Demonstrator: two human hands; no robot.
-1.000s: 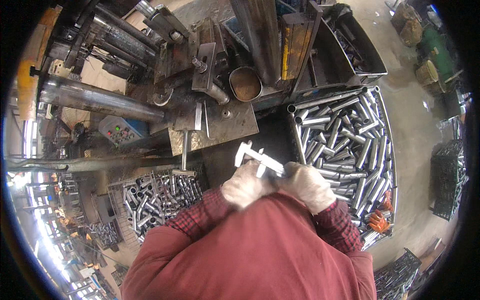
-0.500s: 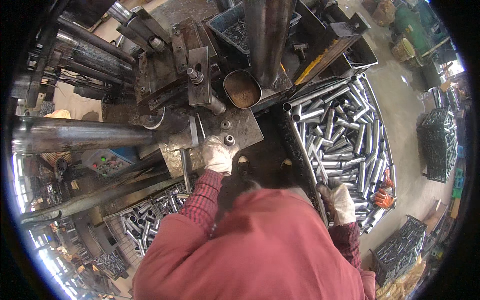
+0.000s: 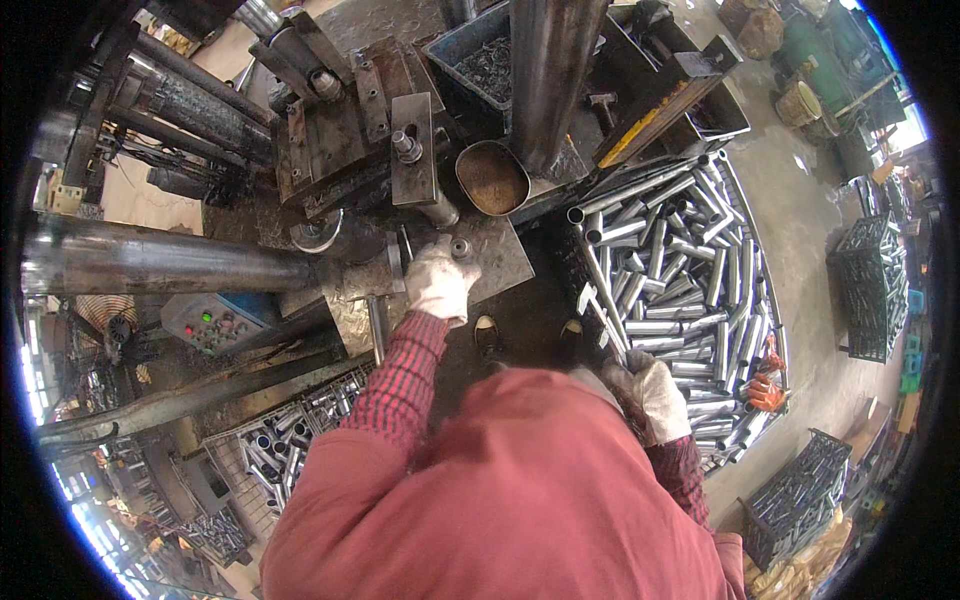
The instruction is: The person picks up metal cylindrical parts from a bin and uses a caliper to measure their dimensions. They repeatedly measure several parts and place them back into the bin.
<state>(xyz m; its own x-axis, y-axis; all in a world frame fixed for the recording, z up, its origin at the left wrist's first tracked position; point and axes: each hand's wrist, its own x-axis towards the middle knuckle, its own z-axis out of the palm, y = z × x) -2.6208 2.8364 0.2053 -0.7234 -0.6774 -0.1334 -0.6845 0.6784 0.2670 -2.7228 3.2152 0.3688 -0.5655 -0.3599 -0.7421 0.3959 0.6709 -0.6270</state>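
Note:
My left hand (image 3: pixel 440 285), in a pale work glove, rests over the metal plate (image 3: pixel 505 262) beside the press. Its fingers are curled; what they grip is hidden under the glove. A round metal collar (image 3: pixel 460 247) stands at the fingertips, and the lower end of a thin rod (image 3: pixel 406 241) disappears behind the glove. My right hand (image 3: pixel 658 400), in a dirty pale glove, is closed at the near left edge of the bin (image 3: pixel 780 330) of cut tubes. A slim metal tube (image 3: pixel 612 335) projects forward from its fingers, partly lost against the bin edge.
A thick steel column (image 3: pixel 550 90) rises ahead, next to an oval tin (image 3: pixel 492 178). Left are a horizontal cylinder (image 3: pixel 170 255) and a control box (image 3: pixel 215 320) with buttons. A wire basket (image 3: pixel 225 440) of tubes sits low left. Orange gloves (image 3: pixel 768 385) lie on the bin's right side.
My left hand has slid forward over the plate, and one of the two collars is now out of sight. My right hand has moved left with the tube.

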